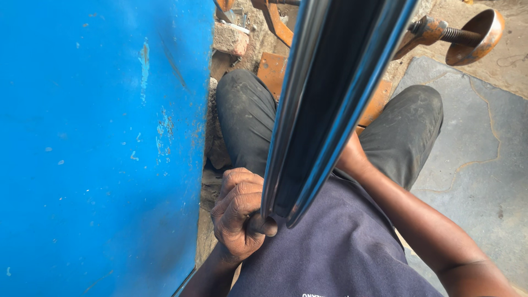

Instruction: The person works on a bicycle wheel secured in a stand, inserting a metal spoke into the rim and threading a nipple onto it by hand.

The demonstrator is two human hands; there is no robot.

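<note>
We hold a long shiny metal channel (330,99) running over our lap: our left hand (239,214) curls tight round its near end, while our right hand (352,157) is hidden behind it, grip unclear.

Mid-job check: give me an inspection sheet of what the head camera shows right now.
Surface: grey stone slab floor, cracked.
Job's things: long dark metal channel, shiny edges, running up from the lap.
Clutter: rusty orange plates; rusty bowl on threaded rod; stone block.
Grips: left hand fisted at the channel's near end; right hand hidden behind it.
Cables: nothing seen.
Surroundings: blue painted panel, scuffed, at left.
</note>
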